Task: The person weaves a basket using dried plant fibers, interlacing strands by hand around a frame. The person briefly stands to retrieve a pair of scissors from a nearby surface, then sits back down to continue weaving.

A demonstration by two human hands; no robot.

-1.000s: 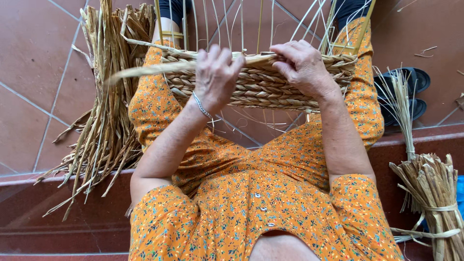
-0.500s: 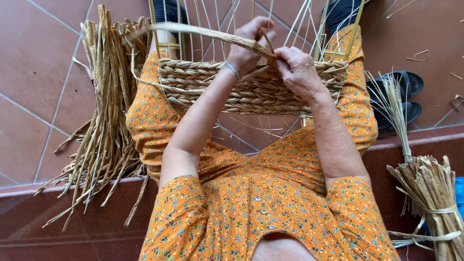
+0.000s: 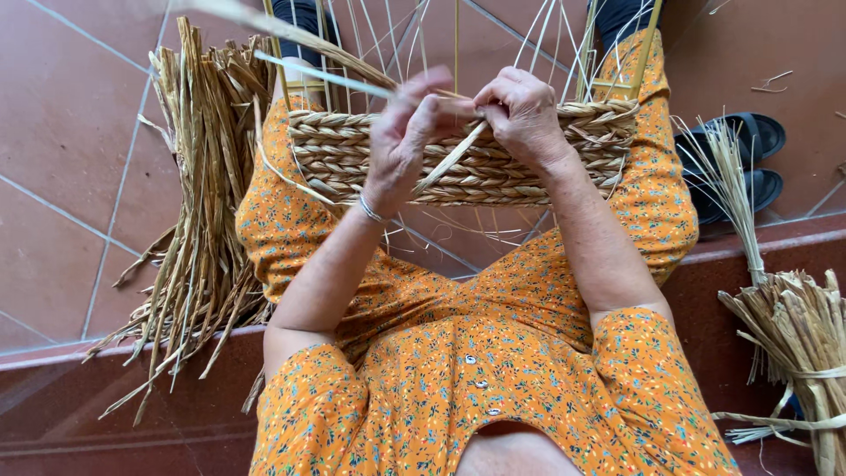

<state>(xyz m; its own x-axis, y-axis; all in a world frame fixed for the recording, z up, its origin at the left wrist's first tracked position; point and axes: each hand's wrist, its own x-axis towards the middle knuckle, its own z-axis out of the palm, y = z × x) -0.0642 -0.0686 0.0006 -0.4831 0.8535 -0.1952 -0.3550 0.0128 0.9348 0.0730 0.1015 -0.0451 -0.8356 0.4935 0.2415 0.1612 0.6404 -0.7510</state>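
Since half a second ago, both hands have dropped from above the woven basket [image 3: 476, 154] to its top rim, and the long rush strand [image 3: 300, 40] that arched over the left hand now runs up and away to the basket's far left.

Left hand [image 3: 407, 132] sits at the middle of the basket's rim, its fingers [image 3: 421, 116] pinched around the rush strand where it meets the weave; a thin bracelet [image 3: 370, 210] circles the wrist just below the basket's near edge. Right hand [image 3: 522, 113] is touching the left one, right of it on the rim, fingers clenched on the same strand's short end, which pokes down across the basket's braided wall.

That basket rests across the person's knees, its braided rows running sideways, with thin upright stakes [image 3: 458, 44] rising from its rim. An orange flowered dress [image 3: 493, 379] fills the space nearer than the basket.

Left of the basket, a loose sheaf of dry rushes [image 3: 198, 194] lies on the tiled floor [image 3: 70, 115]. Right of the basket, well apart, a pair of dark sandals [image 3: 749, 159] sits on the floor, and nearer than them stands a tied bundle of rushes [image 3: 793, 326].
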